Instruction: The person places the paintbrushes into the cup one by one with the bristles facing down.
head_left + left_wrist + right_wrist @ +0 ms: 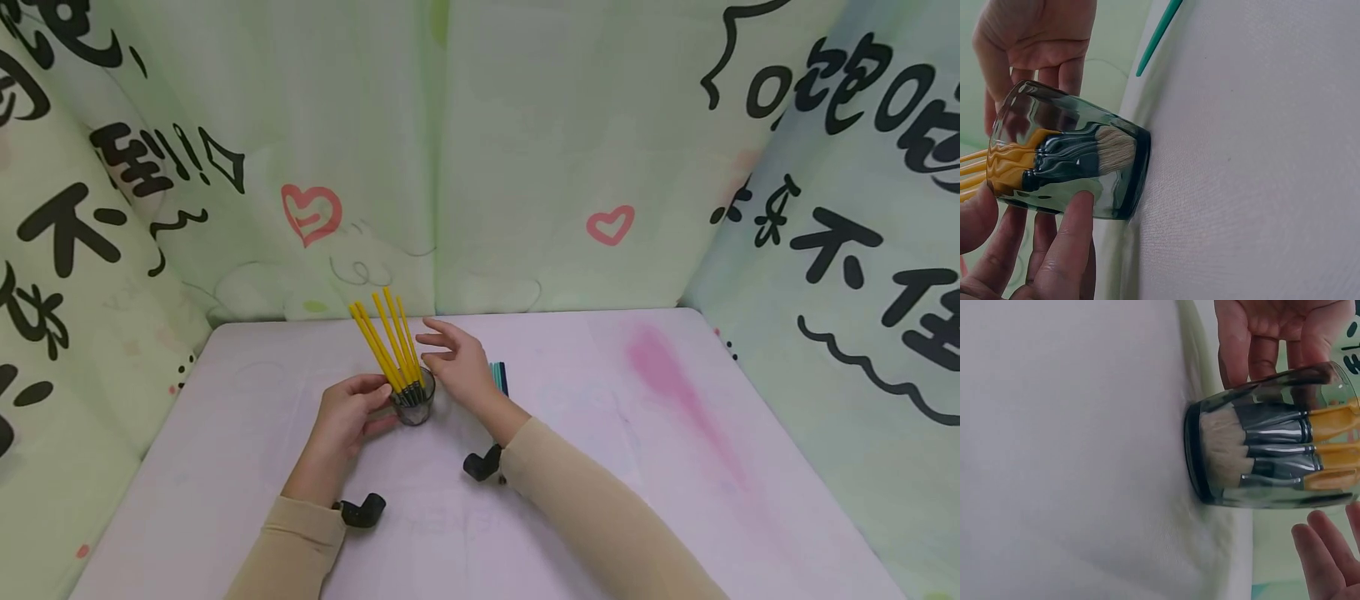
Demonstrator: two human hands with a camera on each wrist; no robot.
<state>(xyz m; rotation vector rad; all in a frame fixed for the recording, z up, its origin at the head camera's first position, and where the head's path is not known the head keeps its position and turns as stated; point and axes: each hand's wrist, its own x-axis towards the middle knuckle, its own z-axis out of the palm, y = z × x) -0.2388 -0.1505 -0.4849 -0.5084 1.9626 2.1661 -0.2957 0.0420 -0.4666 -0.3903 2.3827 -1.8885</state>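
Pale pinkish bench point(420, 550), ringed by printed cloth. Nearest: two beige sleeves point(600, 508) reaching in, a small black device point(363, 510) at each wrist. Ahead of them both hands meet at a smoky clear glass point(416, 408), upright on the bench towards its far edge. Left hand point(348, 417) at the glass's left side, fingers bent and touching the wall, thumb up by the rim; whether it truly grips, cannot tell. Right hand point(459, 362) on the other side, just beside the glass, fingers loosely spread, holding nothing. Standing in the glass: five yellow-handled brushes point(411, 371), bristles down, handles up, fanned and leaning left; through the wall, dark ferrules and pale bristles point(1225, 444) near the base. Right of the glass, partly hidden by the right hand, slender teal and dark items point(498, 377) on the bench. Farther right, a streak of deeper pink point(667, 367) on the surface. Behind all, light green cloth point(510, 150) with two red heart outlines point(307, 218); black lettering point(67, 229) on the side panels.
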